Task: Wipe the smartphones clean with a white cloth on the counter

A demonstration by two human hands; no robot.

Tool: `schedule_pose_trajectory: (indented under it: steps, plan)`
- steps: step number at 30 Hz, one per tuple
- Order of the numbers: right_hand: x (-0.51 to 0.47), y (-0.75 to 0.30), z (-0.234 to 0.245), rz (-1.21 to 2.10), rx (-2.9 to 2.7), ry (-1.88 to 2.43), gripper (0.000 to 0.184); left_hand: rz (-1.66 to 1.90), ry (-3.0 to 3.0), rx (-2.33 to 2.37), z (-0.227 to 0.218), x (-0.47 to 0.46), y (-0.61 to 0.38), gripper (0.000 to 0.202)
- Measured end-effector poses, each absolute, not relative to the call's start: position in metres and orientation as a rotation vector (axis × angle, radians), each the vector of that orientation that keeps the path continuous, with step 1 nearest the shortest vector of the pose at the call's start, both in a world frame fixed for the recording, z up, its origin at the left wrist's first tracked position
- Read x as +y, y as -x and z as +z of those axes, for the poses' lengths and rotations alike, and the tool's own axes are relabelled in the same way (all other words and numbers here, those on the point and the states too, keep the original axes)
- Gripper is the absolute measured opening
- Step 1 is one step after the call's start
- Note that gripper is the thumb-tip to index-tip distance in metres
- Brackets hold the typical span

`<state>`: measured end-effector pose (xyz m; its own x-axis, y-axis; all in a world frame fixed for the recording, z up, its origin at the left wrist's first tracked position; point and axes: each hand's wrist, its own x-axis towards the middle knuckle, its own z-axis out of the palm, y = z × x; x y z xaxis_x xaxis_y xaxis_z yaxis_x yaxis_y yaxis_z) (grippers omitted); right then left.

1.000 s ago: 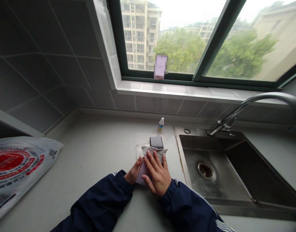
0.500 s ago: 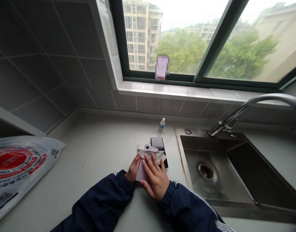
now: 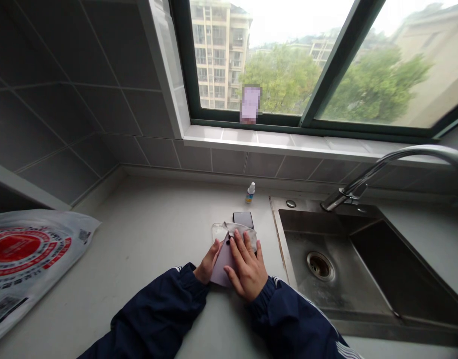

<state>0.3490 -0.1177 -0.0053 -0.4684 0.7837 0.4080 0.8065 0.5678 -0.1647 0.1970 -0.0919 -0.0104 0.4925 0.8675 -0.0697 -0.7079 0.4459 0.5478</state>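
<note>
My left hand (image 3: pixel 207 263) grips the left edge of a lilac smartphone (image 3: pixel 223 264), which lies back up on the pale stone countertop (image 3: pixel 146 234). My right hand (image 3: pixel 247 269) presses a grey cloth (image 3: pixel 242 232) against the phone's upper part, with fingers spread. The cloth hides the phone's camera end. Just beyond my hands lie a transparent phone case (image 3: pixel 218 232) and a black phone (image 3: pixel 244 219), partly covered by the cloth.
A small spray bottle (image 3: pixel 250 193) stands near the tiled wall. To the right is a steel sink (image 3: pixel 326 259) with an arched faucet (image 3: pixel 386 174). A white plastic bag with red print (image 3: pixel 27 259) lies at the left.
The grey cloth has slid up over the lilac phone's camera end, which showed earlier. My right hand has shifted slightly up and right, and the cloth now covers more of the black phone.
</note>
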Motion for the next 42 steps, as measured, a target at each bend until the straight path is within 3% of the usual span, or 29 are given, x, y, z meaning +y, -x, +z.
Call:
schedule_pose_trajectory:
  steps: [9,20,31,37,42]
  plan:
    - [-0.139,-0.334,-0.002,0.016,-2.579,0.939,0.068,0.982,-0.207,0.483,-0.009,-0.091,-0.190,0.069]
    - [-0.121,-0.346,-0.002,-0.073,-2.351,1.264,0.063,1.046,-0.450,0.407,-0.007,-0.097,-0.197,0.062]
    - [-0.135,-0.338,-0.004,0.017,-2.539,0.993,0.066,1.011,-0.220,0.445,-0.012,-0.092,-0.188,0.061]
    - [-0.124,-0.344,-0.003,-0.033,-2.425,1.168,0.063,1.016,-0.340,0.366,-0.022,-0.093,-0.192,0.046]
    - [-0.122,-0.344,-0.006,-0.048,-2.377,1.243,0.062,1.092,-0.350,0.394,-0.009,-0.093,-0.197,0.054]
